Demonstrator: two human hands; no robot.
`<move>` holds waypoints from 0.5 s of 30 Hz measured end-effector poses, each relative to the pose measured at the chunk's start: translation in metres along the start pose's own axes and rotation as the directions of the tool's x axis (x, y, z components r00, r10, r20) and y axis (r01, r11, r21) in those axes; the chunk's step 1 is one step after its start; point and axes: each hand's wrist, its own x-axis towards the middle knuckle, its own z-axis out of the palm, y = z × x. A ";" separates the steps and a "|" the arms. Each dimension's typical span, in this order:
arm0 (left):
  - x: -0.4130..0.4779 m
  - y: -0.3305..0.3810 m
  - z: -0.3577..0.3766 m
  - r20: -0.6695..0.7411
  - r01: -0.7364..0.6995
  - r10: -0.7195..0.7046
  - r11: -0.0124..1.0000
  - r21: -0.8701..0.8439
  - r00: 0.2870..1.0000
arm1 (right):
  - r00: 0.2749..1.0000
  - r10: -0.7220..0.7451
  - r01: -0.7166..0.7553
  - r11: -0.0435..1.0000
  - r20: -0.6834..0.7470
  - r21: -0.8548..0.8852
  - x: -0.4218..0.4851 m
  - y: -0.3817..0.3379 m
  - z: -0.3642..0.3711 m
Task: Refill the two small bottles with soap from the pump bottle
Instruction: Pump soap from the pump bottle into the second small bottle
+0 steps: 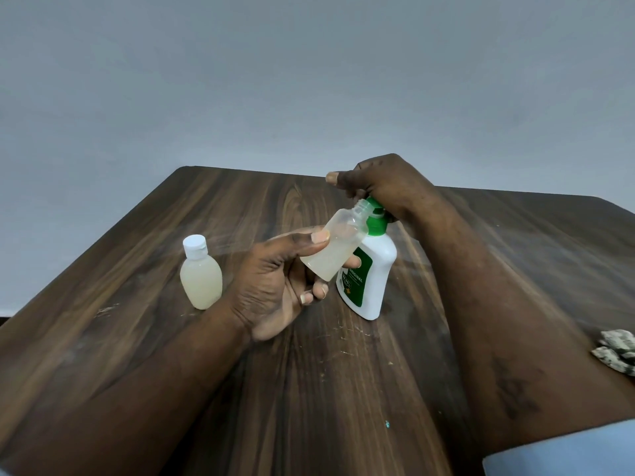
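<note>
Head view, capped bottle (201,273) left, cloth (616,352) right

Soft, even indoor light, fairly dim; no hard shadows. Pale sheen streaks on tabletop (429,255) nr the pump bottle (374,283). Wall (309,80) flat grey-blue, darker twd top corners. Wide-angle stretch at btm edge: forearms (515,304) look oversized, tabletop edges splay. Pic slightly soft overall; sleeve (567,451) btm right blurry.

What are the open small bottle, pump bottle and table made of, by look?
Open small bottle: frosted translucent plastic, probably; pale soap shows through its wall. Pump bottle: glossy opaque white plastic, green top, printed label. Table: dark wood-grain, slight sheen, scratched; solid wood or laminate, can't tell.
</note>
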 end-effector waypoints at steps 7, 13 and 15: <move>0.000 0.002 0.001 0.005 -0.005 0.005 1.000 -0.007 1.000 | 1.000 -0.023 0.023 1.000 -0.008 0.012 0.001 -0.002 -0.001; -0.001 0.001 -0.001 -0.019 0.005 -0.005 1.000 -0.011 1.000 | 1.000 0.019 -0.019 1.000 -0.002 -0.024 0.000 -0.001 0.000; 0.000 0.000 -0.002 -0.018 0.005 -0.005 1.000 -0.011 1.000 | 1.000 0.022 -0.022 1.000 -0.007 -0.021 0.000 -0.001 0.001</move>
